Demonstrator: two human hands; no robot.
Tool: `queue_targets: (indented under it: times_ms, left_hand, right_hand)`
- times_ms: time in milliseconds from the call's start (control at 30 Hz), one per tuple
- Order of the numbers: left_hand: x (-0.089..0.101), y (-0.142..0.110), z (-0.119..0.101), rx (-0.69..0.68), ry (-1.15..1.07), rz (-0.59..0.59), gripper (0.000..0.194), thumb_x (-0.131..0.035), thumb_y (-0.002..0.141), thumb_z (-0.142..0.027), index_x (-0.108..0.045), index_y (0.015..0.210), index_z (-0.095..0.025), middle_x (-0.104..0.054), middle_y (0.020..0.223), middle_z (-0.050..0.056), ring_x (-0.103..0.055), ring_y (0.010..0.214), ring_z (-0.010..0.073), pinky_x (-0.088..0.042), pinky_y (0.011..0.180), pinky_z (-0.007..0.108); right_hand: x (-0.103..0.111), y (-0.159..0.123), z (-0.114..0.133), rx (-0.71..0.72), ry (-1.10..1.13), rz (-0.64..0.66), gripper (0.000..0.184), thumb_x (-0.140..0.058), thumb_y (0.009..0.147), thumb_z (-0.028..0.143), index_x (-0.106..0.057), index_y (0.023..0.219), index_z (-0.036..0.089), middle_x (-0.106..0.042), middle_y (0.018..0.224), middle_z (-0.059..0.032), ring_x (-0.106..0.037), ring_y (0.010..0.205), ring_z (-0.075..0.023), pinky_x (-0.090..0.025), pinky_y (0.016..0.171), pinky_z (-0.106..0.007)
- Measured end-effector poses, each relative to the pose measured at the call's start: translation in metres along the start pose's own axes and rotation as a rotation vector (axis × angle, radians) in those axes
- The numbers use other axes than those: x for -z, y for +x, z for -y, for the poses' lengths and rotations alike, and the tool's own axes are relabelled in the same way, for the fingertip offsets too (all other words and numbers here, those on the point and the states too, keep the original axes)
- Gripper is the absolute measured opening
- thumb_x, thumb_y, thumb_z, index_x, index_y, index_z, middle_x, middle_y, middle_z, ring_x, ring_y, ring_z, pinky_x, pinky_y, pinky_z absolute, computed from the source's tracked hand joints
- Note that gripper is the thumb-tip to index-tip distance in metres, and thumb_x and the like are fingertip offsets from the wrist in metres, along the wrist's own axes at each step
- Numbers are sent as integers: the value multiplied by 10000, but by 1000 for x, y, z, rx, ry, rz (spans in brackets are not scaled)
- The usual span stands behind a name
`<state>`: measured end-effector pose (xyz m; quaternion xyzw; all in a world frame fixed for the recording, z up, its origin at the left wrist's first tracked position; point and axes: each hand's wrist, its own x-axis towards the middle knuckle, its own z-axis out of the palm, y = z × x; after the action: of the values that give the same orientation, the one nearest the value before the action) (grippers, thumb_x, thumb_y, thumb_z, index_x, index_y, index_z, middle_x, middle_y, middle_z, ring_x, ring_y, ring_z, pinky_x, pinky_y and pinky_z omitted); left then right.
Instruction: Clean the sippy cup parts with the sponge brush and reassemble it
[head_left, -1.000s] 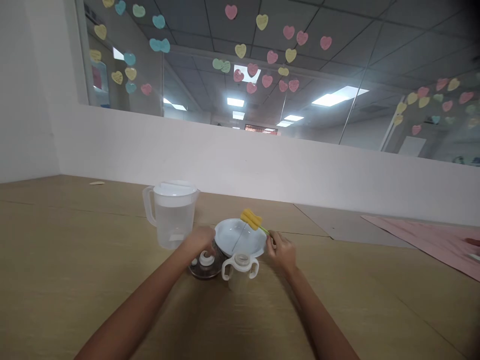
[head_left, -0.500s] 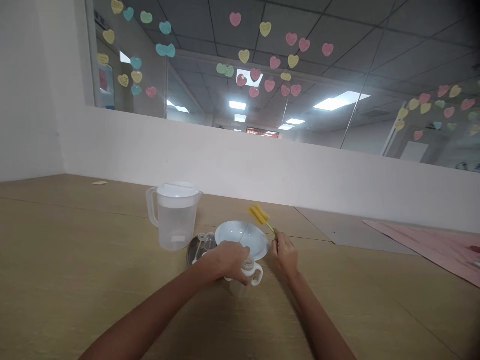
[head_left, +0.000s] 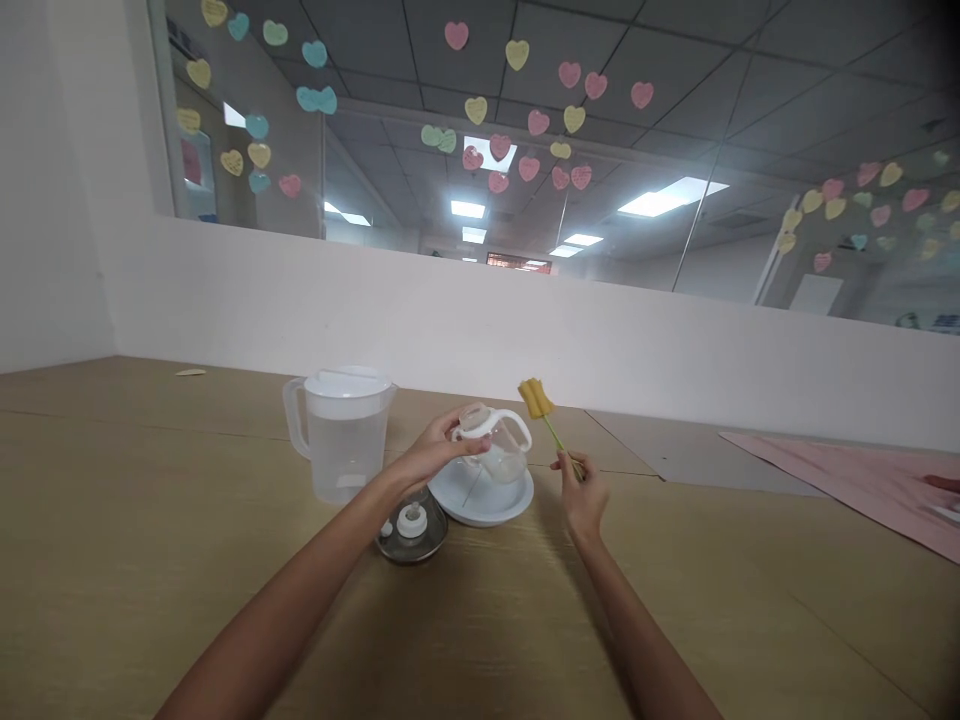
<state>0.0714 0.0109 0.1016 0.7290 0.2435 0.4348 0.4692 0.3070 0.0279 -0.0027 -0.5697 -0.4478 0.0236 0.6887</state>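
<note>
My left hand (head_left: 442,447) is closed around a clear baby bottle (head_left: 504,462) with white handles, tilted on its side over a white bowl (head_left: 480,510). Between the fingers and thumb of my right hand (head_left: 583,487) is the thin green stem of a bottle brush (head_left: 536,399), its yellow sponge head pointing up. The brush is to the right of the bottle and apart from it. Below my left wrist, a round metal tray (head_left: 420,550) bears a white collar with a nipple (head_left: 412,520); my forearm hides part of the tray.
A lidded clear pitcher (head_left: 346,440) with liquid stands left of the bowl. A pink cloth (head_left: 840,475) lies at the right, where part of another person's hand (head_left: 942,483) shows at the edge. Behind the table rises a white wall (head_left: 480,320) below glass with heart-shaped notes.
My left hand has lifted the bottle from in front of the bowl and tipped it above the bowl. The brush has turned more upright in my right hand, its head rising slightly.
</note>
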Motion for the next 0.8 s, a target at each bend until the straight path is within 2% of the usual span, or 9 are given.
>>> queue_targets:
  times_ms: [133,200,300,367,433,567,700,800]
  left_hand:
    - [4,7,18,28,151,-124,574,-673,645,-397,-525,1149,-166,-609,1116,62,-552,1018,215,-442,823,290]
    - [8,9,25,12,296,-168,570,-691,616,-412,-551,1113,-171,-616,1101,50,-562,994,212,-443,824,294]
    - [15,12,35,-56,542,-248,571,-713,584,-410,-566,1088,-185,-608,1106,41,-545,1006,211,-421,861,302]
    - [20,13,38,-110,721,-288,587,-730,568,-399,-568,1095,-196,-600,1101,45,-520,1021,221,-405,875,316]
    - [23,12,37,-162,904,-311,592,-740,567,-380,-569,1105,-203,-598,1061,54,-501,1010,232,-391,873,339]
    - [22,9,30,-253,1216,-281,528,-726,611,-294,-569,1106,-199,-573,968,68,-476,948,237,-380,829,363]
    - [16,5,26,-316,1424,-224,487,-685,642,-173,-554,1110,-203,-553,974,72,-456,929,237,-367,776,355]
    - [16,5,26,-329,1490,-214,496,-664,648,-129,-542,1122,-213,-549,958,65,-450,915,236,-360,748,345]
  right_hand:
    - [1,9,-1,-248,292,-22,425,-635,614,554,-617,688,136,-369,409,72,-308,393,-72,-228,410,-222]
    - [2,11,0,-322,421,66,428,-659,583,553,-611,667,136,-268,399,98,-216,371,-53,-163,381,-223]
    - [4,12,4,-308,495,274,400,-673,578,529,-611,625,137,-240,406,101,-174,371,-40,-135,372,-222]
    - [5,10,7,-269,435,358,376,-690,565,506,-618,586,137,-286,389,87,-213,369,-42,-155,371,-220]
    - [7,9,11,-218,331,376,364,-697,554,494,-645,578,135,-388,384,55,-307,381,-60,-208,375,-220]
    - [11,11,14,-139,192,381,355,-699,551,479,-705,649,138,-635,574,-43,-532,537,-141,-378,462,-234]
    - [15,12,15,-87,161,432,294,-704,563,443,-716,652,163,-696,727,-83,-620,716,-209,-472,645,-294]
    - [15,12,16,-71,155,465,275,-695,581,433,-719,658,170,-701,741,-88,-631,735,-216,-478,676,-306]
